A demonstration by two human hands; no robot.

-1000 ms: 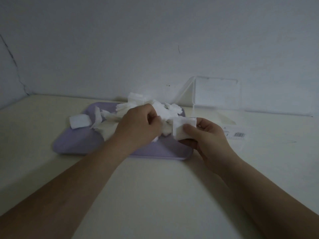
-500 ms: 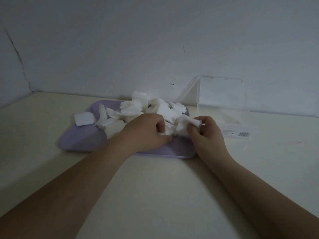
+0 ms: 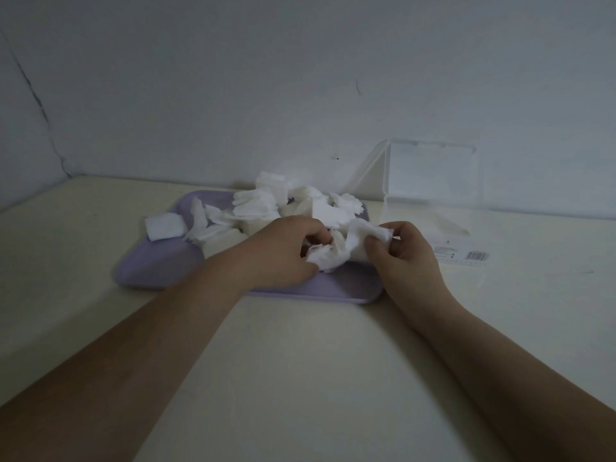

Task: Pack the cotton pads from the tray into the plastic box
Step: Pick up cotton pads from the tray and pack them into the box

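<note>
A lilac tray [image 3: 160,265] lies on the table with a loose heap of white cotton pads [image 3: 263,205] on its far half. One pad [image 3: 165,226] sits on the tray's left rim. My left hand [image 3: 283,251] curls its fingers round a few crumpled pads [image 3: 325,258] at the tray's right front. My right hand [image 3: 405,251] pinches a small stack of pads [image 3: 366,233] just to the right of them, and the two bunches touch. The clear plastic box [image 3: 430,225] stands open right of the tray, its lid [image 3: 433,171] upright against the wall.
A pale wall runs close behind the tray and box, meeting a side wall at the far left corner. A barcode label [image 3: 476,255] shows on the box's front. The cream table [image 3: 300,378] stretches toward me between my forearms.
My right hand has tipped its stack from upright to lying sideways and brought it against the left hand. My left hand has gathered crumpled pads at the tray's right front.
</note>
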